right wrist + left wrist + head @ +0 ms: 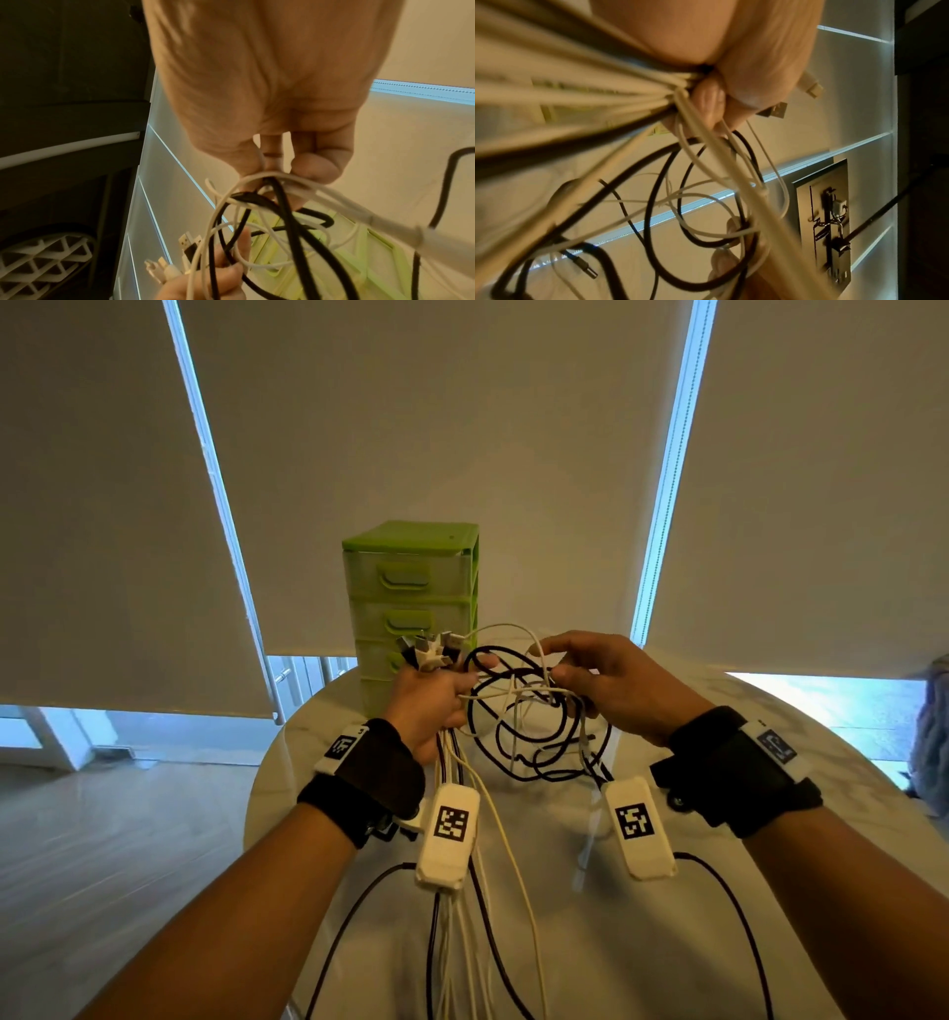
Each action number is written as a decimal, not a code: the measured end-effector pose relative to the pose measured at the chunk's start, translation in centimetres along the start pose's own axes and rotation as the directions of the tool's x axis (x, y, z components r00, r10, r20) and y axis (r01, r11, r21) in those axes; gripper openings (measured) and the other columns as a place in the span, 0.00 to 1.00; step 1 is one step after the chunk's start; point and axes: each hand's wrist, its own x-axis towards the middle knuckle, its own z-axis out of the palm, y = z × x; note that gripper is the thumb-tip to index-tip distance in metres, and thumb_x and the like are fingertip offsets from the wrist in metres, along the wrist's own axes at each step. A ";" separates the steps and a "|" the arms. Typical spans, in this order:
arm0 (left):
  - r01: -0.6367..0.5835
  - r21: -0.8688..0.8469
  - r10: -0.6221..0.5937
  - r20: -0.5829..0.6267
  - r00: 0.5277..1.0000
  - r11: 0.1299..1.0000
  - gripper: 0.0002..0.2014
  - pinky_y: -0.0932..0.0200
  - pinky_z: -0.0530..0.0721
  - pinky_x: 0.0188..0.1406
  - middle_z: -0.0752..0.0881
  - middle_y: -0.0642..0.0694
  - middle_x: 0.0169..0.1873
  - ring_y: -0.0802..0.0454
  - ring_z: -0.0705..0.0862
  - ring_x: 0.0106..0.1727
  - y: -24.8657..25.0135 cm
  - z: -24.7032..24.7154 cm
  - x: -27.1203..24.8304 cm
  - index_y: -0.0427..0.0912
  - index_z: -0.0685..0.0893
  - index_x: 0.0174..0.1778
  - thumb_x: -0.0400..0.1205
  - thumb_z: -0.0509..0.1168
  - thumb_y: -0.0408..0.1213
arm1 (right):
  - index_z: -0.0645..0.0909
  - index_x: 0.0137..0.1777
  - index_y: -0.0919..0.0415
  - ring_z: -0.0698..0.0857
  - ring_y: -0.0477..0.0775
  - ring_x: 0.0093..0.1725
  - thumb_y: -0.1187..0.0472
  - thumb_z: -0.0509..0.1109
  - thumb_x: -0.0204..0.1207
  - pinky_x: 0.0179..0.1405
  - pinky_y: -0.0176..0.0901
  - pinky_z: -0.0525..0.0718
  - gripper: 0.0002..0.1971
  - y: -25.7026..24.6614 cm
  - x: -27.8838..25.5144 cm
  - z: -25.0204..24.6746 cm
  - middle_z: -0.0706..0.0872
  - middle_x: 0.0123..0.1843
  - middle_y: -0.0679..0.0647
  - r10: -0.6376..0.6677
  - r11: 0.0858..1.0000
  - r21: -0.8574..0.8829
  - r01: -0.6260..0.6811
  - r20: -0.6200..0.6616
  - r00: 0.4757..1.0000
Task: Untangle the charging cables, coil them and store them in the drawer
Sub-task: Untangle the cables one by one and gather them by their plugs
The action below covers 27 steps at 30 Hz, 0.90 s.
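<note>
Clearly the untangling step is in hand, and it looks early: nothing is coiled yet, and every drawer of the green drawer unit (411,603) appears shut.

The left hand (429,706) has its grip closed round a bundle of cables (518,711) just below their plugs (429,649), which fan out above the fist in front of the drawers. From under that fist the straight runs of white and black cord hang down toward the person, over the edge of the counter (770,814). In the left wrist view the fingers (711,105) are curled tight about the gathered cords.

The right hand (611,685) pinches into the knot of loops held in the air between the two hands, above the counter. The right wrist view shows its fingertips (316,168) closed on a white strand where black and white loops cross; which single cable that is, I cannot tell.

Next, I judge, one strand must be followed from its plug through the loops and drawn free, while the left grip keeps the plug ends together. Pulling hard would likely tighten the crossings, so the loops want loosening first. Coiling and opening a drawer come after.
</note>
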 end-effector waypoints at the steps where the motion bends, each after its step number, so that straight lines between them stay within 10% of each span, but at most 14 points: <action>1: 0.000 -0.012 0.000 0.027 1.000 1.000 0.16 0.69 0.58 0.13 0.89 0.44 0.49 0.63 0.60 0.15 0.2 -0.1 -0.2 0.43 0.81 0.38 0.83 0.56 0.20 | 0.79 0.68 0.48 0.83 0.35 0.34 0.62 0.63 0.84 0.42 0.32 0.78 0.15 0.0 0.0 0.1 0.86 0.41 0.45 -0.003 1.000 -0.016 0.003 0.008 1.000; 4: 0.004 -0.081 0.001 0.061 0.998 0.997 0.16 0.70 0.58 0.12 0.91 0.46 0.43 0.64 0.60 0.14 0.3 -0.4 -0.5 0.44 0.79 0.39 0.83 0.55 0.19 | 0.76 0.71 0.45 0.84 0.33 0.40 0.62 0.66 0.82 0.54 0.41 0.78 0.20 0.2 -0.1 0.5 0.87 0.38 0.45 -0.021 0.999 -0.034 0.021 -0.010 1.000; 8: -0.018 -0.134 0.040 0.160 0.986 0.991 0.16 0.70 0.58 0.11 0.90 0.42 0.52 0.63 0.57 0.14 0.1 -1.2 -0.7 0.45 0.72 0.37 0.82 0.52 0.18 | 0.77 0.71 0.48 0.86 0.39 0.42 0.60 0.72 0.78 0.53 0.29 0.78 0.22 -0.1 0.0 1.3 0.87 0.33 0.44 0.000 0.986 -0.166 0.002 0.014 1.000; 11: -0.011 -0.120 0.033 0.181 0.983 0.993 0.16 0.70 0.54 0.11 0.90 0.45 0.37 0.63 0.57 0.13 0.0 -1.7 -1.3 0.43 0.72 0.36 0.79 0.50 0.17 | 0.77 0.71 0.47 0.88 0.43 0.39 0.55 0.75 0.75 0.58 0.41 0.83 0.24 -0.9 -0.3 1.0 0.88 0.34 0.45 0.071 0.964 -0.264 -0.025 0.166 0.984; 19: -0.134 0.148 0.082 0.315 0.946 0.980 0.04 0.73 0.63 0.13 0.79 0.46 0.21 0.62 0.68 0.14 0.2 -1.8 -1.4 0.39 0.73 0.33 0.65 0.58 0.29 | 0.70 0.77 0.41 0.72 0.47 0.74 0.62 0.58 0.86 0.68 0.38 0.63 0.22 -6.0 3.5 -0.3 0.72 0.79 0.48 -0.028 0.894 -0.417 0.165 0.316 0.948; 23: -0.169 0.213 0.098 0.310 0.946 0.962 0.10 0.71 0.67 0.15 0.79 0.48 0.20 0.62 0.72 0.16 0.0 -1.8 -1.5 0.38 0.78 0.28 0.72 0.58 0.22 | 0.83 0.62 0.51 0.82 0.48 0.60 0.60 0.59 0.86 0.68 0.47 0.75 0.13 -6.3 5.1 1.7 0.86 0.59 0.49 0.067 0.881 -0.427 0.205 0.541 0.838; 27: -0.171 0.208 0.113 0.264 0.958 0.963 0.16 0.70 0.69 0.18 0.79 0.48 0.22 0.61 0.75 0.22 -0.5 -2.4 -1.4 0.44 0.76 0.30 0.76 0.56 0.20 | 0.86 0.46 0.50 0.86 0.48 0.45 0.65 0.62 0.83 0.57 0.48 0.85 0.13 -4.8 4.8 0.3 0.88 0.39 0.49 0.220 0.949 -0.315 -0.023 0.607 0.763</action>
